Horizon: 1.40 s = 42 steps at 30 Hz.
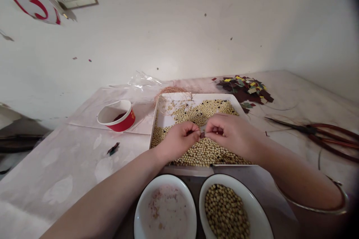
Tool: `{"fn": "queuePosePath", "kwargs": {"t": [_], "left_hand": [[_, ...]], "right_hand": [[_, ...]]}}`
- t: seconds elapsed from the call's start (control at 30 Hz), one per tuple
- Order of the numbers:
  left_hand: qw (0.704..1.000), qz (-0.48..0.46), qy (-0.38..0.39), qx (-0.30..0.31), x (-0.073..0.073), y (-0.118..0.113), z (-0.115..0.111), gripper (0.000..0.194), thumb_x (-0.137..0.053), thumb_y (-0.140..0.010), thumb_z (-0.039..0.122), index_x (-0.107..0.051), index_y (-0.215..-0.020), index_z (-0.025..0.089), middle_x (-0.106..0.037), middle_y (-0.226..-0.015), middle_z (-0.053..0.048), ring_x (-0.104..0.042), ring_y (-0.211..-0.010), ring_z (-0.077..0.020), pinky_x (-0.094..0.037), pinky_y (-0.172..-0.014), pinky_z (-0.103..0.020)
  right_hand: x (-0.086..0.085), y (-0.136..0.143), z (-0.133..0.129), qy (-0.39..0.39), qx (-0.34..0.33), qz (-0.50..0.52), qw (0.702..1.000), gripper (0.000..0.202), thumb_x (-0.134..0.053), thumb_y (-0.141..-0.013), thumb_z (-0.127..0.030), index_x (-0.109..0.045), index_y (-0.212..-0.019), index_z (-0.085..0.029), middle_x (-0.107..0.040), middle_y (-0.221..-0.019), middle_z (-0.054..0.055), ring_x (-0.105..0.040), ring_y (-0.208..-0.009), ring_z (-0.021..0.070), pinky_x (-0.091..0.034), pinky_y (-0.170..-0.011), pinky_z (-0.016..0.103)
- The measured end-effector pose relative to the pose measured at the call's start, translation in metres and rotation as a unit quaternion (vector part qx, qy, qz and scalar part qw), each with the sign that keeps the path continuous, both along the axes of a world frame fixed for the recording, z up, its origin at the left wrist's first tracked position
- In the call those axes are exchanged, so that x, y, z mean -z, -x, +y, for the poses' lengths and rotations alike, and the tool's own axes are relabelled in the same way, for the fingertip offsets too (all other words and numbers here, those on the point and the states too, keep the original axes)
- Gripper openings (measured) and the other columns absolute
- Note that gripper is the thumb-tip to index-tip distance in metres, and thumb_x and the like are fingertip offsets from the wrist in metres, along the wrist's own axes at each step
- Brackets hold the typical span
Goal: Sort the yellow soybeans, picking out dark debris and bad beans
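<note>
Over a shallow white tray (153,134) spread with pale beads, my two hands meet almost fingertip to fingertip. Thumb and finger of my left hand (181,138) are pinched together. My right hand (227,132) is also closed in a pinch, its other fingers curled. A small dark red piece (202,134) shows between the fingertips; which hand grips it is too small to tell. Pale beads (206,151) lie below the hands, with a few dark ones among them. A bundle of thin copper-coloured wire (172,90) rests at the tray's back left edge.
Left of the tray stands a red and white paper cup (123,121). Nearest me are a stained white bowl (168,209) and a bowl (259,216) of brown beads. Scissors (311,130) lie at the right, coloured scraps (246,87) at the back right. A wall rises behind.
</note>
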<state>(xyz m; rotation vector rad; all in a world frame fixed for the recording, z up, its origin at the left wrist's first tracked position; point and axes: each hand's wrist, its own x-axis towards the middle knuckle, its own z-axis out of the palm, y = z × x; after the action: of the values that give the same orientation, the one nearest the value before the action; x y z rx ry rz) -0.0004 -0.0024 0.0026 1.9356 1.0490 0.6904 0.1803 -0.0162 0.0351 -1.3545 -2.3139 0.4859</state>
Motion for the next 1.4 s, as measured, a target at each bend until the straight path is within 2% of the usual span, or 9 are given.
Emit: {"fn": "queuePosePath", "kwargs": {"t": [0.13,0.3,0.47,0.77,0.93,1.1,1.17,1.3,1.4], "left_hand": [[1.000,0.011,-0.006,-0.008,0.001,0.000,0.000,0.017,-0.046,-0.082,0.026,-0.053,-0.070,0.015,-0.049,-0.063,0.003,-0.042,-0.060,-0.0095,-0.033,-0.054,-0.020],[1.000,0.006,-0.005,0.001,0.002,0.000,0.001,0.017,-0.045,-0.082,0.025,-0.055,-0.073,0.015,-0.050,-0.066,0.003,-0.044,-0.063,-0.0101,-0.034,-0.057,-0.020],[1.000,0.004,-0.001,-0.005,0.000,0.000,0.000,0.019,-0.046,-0.082,0.027,-0.051,-0.068,0.016,-0.045,-0.061,0.004,-0.040,-0.059,-0.0094,-0.031,-0.054,-0.020],[1.000,0.007,0.010,0.001,0.000,0.000,0.000,0.018,-0.044,-0.082,0.028,-0.050,-0.069,0.016,-0.045,-0.063,0.003,-0.040,-0.060,-0.0103,-0.031,-0.055,-0.021],[1.000,0.011,0.006,-0.003,0.000,0.000,0.001,0.019,-0.044,-0.082,0.029,-0.051,-0.070,0.016,-0.046,-0.065,0.002,-0.041,-0.063,-0.0108,-0.032,-0.056,-0.021],[1.000,0.011,0.003,-0.007,-0.001,0.000,0.000,0.020,-0.044,-0.082,0.029,-0.051,-0.068,0.016,-0.047,-0.063,0.003,-0.041,-0.060,-0.0103,-0.033,-0.056,-0.021],[1.000,0.011,0.001,-0.008,-0.001,-0.001,0.000,0.020,-0.045,-0.082,0.029,-0.052,-0.068,0.016,-0.048,-0.063,0.003,-0.042,-0.061,-0.0103,-0.033,-0.056,-0.021],[1.000,0.015,-0.008,-0.014,-0.002,-0.001,0.000,0.019,-0.046,-0.082,0.030,-0.053,-0.070,0.016,-0.050,-0.064,0.002,-0.044,-0.063,-0.0109,-0.035,-0.058,-0.021],[1.000,0.019,-0.015,-0.018,-0.001,-0.001,0.000,0.019,-0.047,-0.081,0.029,-0.053,-0.069,0.016,-0.051,-0.064,0.002,-0.045,-0.063,-0.0110,-0.036,-0.058,-0.021]], "right_hand": [[-0.001,0.003,-0.001,-0.009,-0.003,0.005,1.000,0.008,-0.056,-0.076,-0.014,-0.056,-0.070,-0.019,-0.056,-0.070,-0.001,-0.050,-0.065,0.0119,-0.034,-0.058,0.023],[0.003,0.011,-0.002,-0.022,-0.030,-0.053,0.998,0.013,-0.056,-0.076,-0.011,-0.053,-0.065,-0.018,-0.054,-0.071,0.000,-0.048,-0.065,0.0127,-0.032,-0.058,0.024],[0.006,0.010,0.000,-0.057,-0.001,-0.068,0.996,0.014,-0.054,-0.076,-0.011,-0.051,-0.064,-0.018,-0.053,-0.070,0.000,-0.047,-0.067,0.0136,-0.031,-0.058,0.025],[0.008,0.009,0.000,-0.079,0.001,-0.076,0.994,0.015,-0.053,-0.079,-0.014,-0.050,-0.064,-0.019,-0.053,-0.070,0.000,-0.048,-0.068,0.0141,-0.031,-0.059,0.026],[0.010,0.010,0.001,-0.066,-0.014,-0.080,0.994,0.016,-0.053,-0.077,-0.013,-0.050,-0.063,-0.018,-0.052,-0.069,0.000,-0.047,-0.065,0.0131,-0.030,-0.057,0.025],[0.007,0.003,0.004,-0.043,0.011,-0.048,0.998,0.012,-0.054,-0.077,-0.014,-0.053,-0.065,-0.018,-0.054,-0.067,-0.001,-0.048,-0.064,0.0129,-0.032,-0.057,0.025],[0.001,-0.001,0.000,0.002,-0.011,-0.014,1.000,0.011,-0.055,-0.076,-0.017,-0.055,-0.066,-0.019,-0.054,-0.065,-0.002,-0.048,-0.061,0.0116,-0.033,-0.055,0.023],[-0.012,-0.003,-0.013,0.118,-0.128,0.013,0.985,0.007,-0.056,-0.073,-0.015,-0.058,-0.068,-0.020,-0.056,-0.062,-0.004,-0.047,-0.055,0.0089,-0.034,-0.050,0.020],[-0.011,-0.007,-0.012,0.134,-0.168,0.005,0.977,0.008,-0.055,-0.073,-0.015,-0.061,-0.072,-0.020,-0.059,-0.066,-0.004,-0.049,-0.058,0.0095,-0.035,-0.052,0.020]]}}
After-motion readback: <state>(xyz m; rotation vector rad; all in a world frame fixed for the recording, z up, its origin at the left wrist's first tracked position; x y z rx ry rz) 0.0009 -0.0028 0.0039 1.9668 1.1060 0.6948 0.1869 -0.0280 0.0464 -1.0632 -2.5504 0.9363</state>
